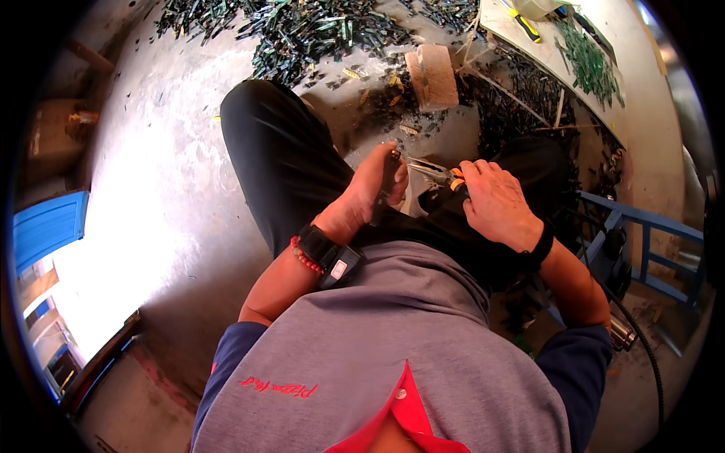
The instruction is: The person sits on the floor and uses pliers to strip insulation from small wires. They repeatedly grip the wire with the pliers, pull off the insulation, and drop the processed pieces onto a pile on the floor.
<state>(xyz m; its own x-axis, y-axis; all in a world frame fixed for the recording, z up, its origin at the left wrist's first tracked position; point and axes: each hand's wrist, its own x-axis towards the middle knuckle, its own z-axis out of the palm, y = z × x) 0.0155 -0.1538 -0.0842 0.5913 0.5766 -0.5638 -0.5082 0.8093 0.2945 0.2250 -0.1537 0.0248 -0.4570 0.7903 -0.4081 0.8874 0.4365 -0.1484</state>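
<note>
My left hand [374, 184] is closed around a dark, narrow piece [391, 170], whose upper end shows beside the thumb; what exactly it is I cannot tell. My right hand [498, 198] holds long-nose pliers [431, 170] with orange and black handles. Their metal jaws look slightly parted and point left, close to the piece in my left hand; no contact can be made out. Beyond my knees a large heap of dark and green narrow strips [334, 31] lies on the floor, and a brick-like block [436, 78] stands nearer.
A pale board [614, 127] at the right bears green strips [592, 65] and a yellow and black handled tool [527, 28]. More dark strips [518, 102] lie beside the board. A blue metal frame [651, 223] stands by my right elbow, near a black cable [640, 334].
</note>
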